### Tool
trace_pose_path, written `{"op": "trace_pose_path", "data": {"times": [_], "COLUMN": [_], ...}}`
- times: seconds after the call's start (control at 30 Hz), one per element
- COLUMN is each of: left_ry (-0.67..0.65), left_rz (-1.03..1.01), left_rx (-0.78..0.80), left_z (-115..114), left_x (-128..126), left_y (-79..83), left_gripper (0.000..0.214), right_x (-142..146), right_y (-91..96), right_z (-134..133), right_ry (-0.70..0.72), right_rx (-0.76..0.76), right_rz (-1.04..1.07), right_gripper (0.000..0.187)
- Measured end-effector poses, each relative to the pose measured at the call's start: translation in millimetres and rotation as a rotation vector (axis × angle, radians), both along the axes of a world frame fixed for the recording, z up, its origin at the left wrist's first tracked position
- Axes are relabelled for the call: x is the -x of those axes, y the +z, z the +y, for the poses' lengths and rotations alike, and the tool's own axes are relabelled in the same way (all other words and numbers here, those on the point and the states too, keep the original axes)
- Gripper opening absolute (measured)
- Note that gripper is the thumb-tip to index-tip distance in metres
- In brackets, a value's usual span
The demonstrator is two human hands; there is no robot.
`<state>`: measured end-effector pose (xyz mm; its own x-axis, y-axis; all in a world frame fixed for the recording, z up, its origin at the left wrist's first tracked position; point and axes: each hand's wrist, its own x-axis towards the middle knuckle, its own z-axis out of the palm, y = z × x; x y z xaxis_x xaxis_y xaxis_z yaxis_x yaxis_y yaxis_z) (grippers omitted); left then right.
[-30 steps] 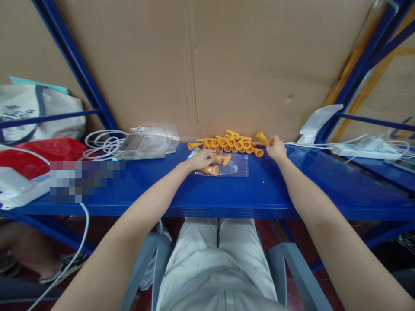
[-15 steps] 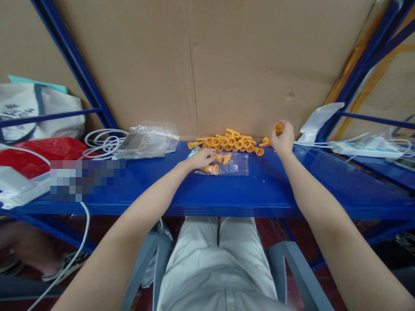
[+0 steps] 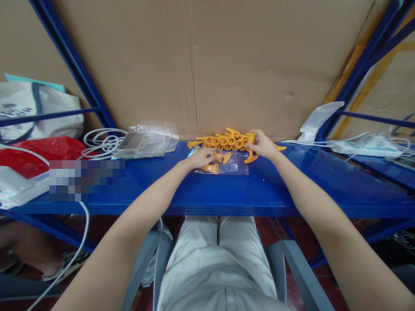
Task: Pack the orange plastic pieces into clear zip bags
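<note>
A heap of small orange plastic horn-shaped pieces [image 3: 227, 141] lies at the back of the blue shelf [image 3: 227, 190], against the cardboard wall. In front of it sits a small clear plastic bag [image 3: 231, 166] with a few orange pieces inside. My left hand [image 3: 200, 158] rests on the bag's left end, fingers curled and pressing its edge. My right hand [image 3: 263, 146] is at the heap's right side, fingers pinched on an orange piece [image 3: 250, 139] just above the bag's right end. Another orange piece [image 3: 280, 148] lies to the right of that hand.
A stack of clear bags [image 3: 147, 141] and coiled white cable [image 3: 102, 142] lie at the left. Further left are a red bag [image 3: 39, 151] and a white tote [image 3: 35, 112]. White wrapping [image 3: 319, 119] and a power strip [image 3: 363, 149] sit at the right. Blue frame posts flank the shelf.
My right hand lifted an orange piece from the heap's right end, raised it, then brought it left and down to the bag's right end. My left hand stayed on the bag.
</note>
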<state>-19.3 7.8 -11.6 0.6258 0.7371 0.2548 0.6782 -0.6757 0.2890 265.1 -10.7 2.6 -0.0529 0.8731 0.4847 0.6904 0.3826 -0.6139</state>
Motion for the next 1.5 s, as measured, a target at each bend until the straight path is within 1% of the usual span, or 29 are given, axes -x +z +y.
{"op": "trace_pose_path", "data": {"times": [0.07, 0.1, 0.13, 0.23, 0.33, 0.47, 0.6, 0.73, 0.8, 0.87, 0.93, 1.0, 1.1, 1.17, 1.27, 1.33, 1.43, 1.5], "left_ry": [0.003, 0.005, 0.007, 0.017, 0.017, 0.011, 0.005, 0.019, 0.054, 0.12, 0.228, 0.378, 0.598, 0.669, 0.666, 0.661, 0.666, 0.658], "left_rz": [0.0, -0.001, -0.002, -0.009, -0.016, -0.025, -0.026, -0.058, -0.1, -0.138, -0.139, -0.101, -0.032, -0.003, 0.033, 0.065, 0.117, 0.146], "left_rx": [0.003, 0.004, 0.005, 0.006, 0.007, 0.007, 0.007, -0.013, -0.041, -0.071, -0.09, -0.099, -0.104, -0.086, -0.04, -0.022, 0.005, 0.04], "left_z": [0, -1, -1, 0, 2, 4, 4, 7, 7, 4, -1, -6, -9, -5, 4, 6, 0, -6], "left_x": [0, 0, 0, 0, 0, 1, 1, 0, -1, 0, 1, 5, 15, 22, 29, 29, 23, 18], "left_y": [0.2, 0.2, 0.1, -0.8, -2.1, -2.6, -3.1, -4.9, -4.0, -0.4, 5.3, 11.1, 15.1, 13.9, 10.3, 9.9, 13.8, 17.9], "left_gripper": [0.029, 0.029, 0.029, 0.029, 0.029, 0.026, 0.026, 0.025, 0.022, 0.021, 0.024, 0.026, 0.032, 0.04, 0.047, 0.049, 0.052, 0.052], "right_x": [4, 5, 6, 5, 0, -7, -10, -1, 8, 16, 22, 27, 35, 40, 50, 56, 63, 65], "right_y": [-3.1, -3.8, -4.1, -2.0, 4.6, 18.7, 28.9, 27.8, 24.8, 21.7, 19.2, 16.9, 11.9, 7.2, -1.0, -6.2, -13.0, -16.5], "right_z": [1, 0, 0, -3, -6, -14, -22, -26, -28, -29, -29, -29, -28, -27, -25, -24, -22, -19], "right_ry": [0.006, -0.008, -0.023, -0.047, -0.013, 0.046, 0.168, 0.317, 0.367, 0.386, 0.393, 0.401, 0.417, 0.414, 0.404, 0.405, 0.393, 0.37], "right_rx": [0.104, 0.142, 0.168, 0.215, 0.234, 0.239, 0.321, 0.356, 0.34, 0.313, 0.301, 0.296, 0.282, 0.249, 0.176, 0.138, 0.136, 0.146], "right_rz": [0.064, 0.058, 0.014, -0.211, -0.352, -0.443, -0.541, -0.492, -0.465, -0.456, -0.461, -0.461, -0.406, -0.332, -0.24, -0.2, -0.117, -0.032], "right_gripper": [0.057, 0.054, 0.049, 0.029, 0.017, 0.017, 0.022, 0.027, 0.026, 0.023, 0.018, 0.012, 0.012, 0.011, 0.009, 0.008, 0.004, 0.006]}}
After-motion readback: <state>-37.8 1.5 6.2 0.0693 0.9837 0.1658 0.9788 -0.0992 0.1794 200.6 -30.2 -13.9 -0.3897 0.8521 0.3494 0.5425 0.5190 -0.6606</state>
